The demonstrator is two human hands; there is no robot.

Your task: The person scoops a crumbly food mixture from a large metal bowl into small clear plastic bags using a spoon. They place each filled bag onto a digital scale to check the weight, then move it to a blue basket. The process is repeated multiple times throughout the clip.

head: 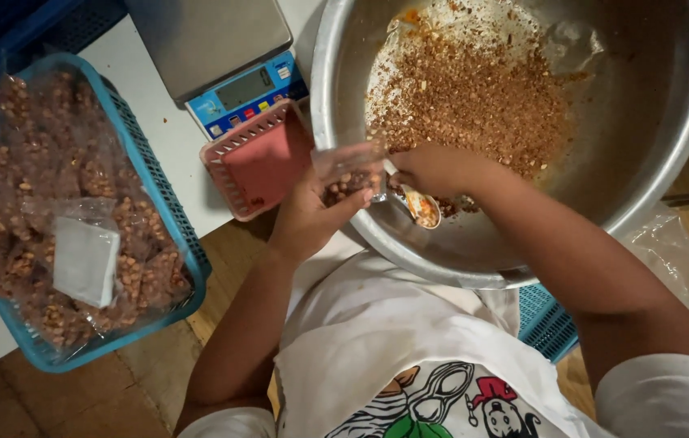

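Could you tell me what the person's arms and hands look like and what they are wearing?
Both arms are bare to the short white sleeves. The left hand and right hand wear no gloves, and no rings or watch show.

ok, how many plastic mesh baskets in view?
3. A large blue plastic basket at left, full of bagged nut mix; a small pink plastic basket beside the digital scale; a blue one partly hidden under the steel bowl. Others may be hidden.
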